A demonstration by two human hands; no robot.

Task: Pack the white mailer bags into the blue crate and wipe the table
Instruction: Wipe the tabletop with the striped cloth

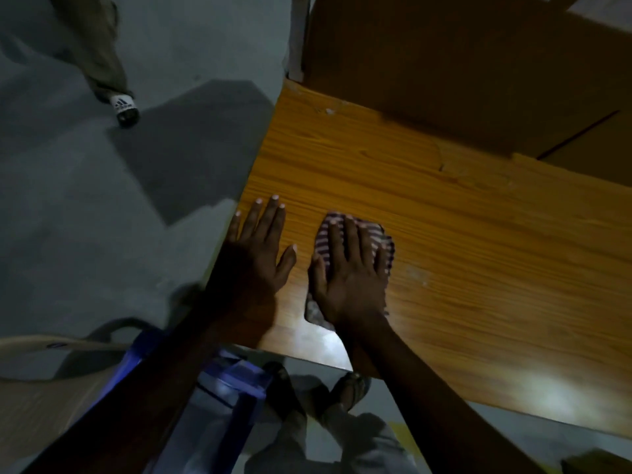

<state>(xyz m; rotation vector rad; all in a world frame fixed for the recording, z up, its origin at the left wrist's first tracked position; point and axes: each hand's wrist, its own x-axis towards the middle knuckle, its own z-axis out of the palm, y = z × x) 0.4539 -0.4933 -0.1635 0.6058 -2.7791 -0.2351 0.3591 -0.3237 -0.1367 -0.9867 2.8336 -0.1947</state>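
My right hand (349, 278) lies flat with straight fingers on a striped cloth (384, 248), pressing it onto the wooden table (461, 254) near the table's left end. My left hand (256, 254) rests flat on the table's left edge, fingers spread, holding nothing. Below the table's near-left corner stands the blue crate (239, 374), partly hidden by my left forearm. No white mailer bag shows on the table; what the crate holds I cannot tell.
A large brown cardboard box (461, 70) sits on the far part of the table. Grey floor lies to the left, with another person's foot in a sock (124, 109) at the upper left. My sandalled foot (352, 388) shows below the table edge.
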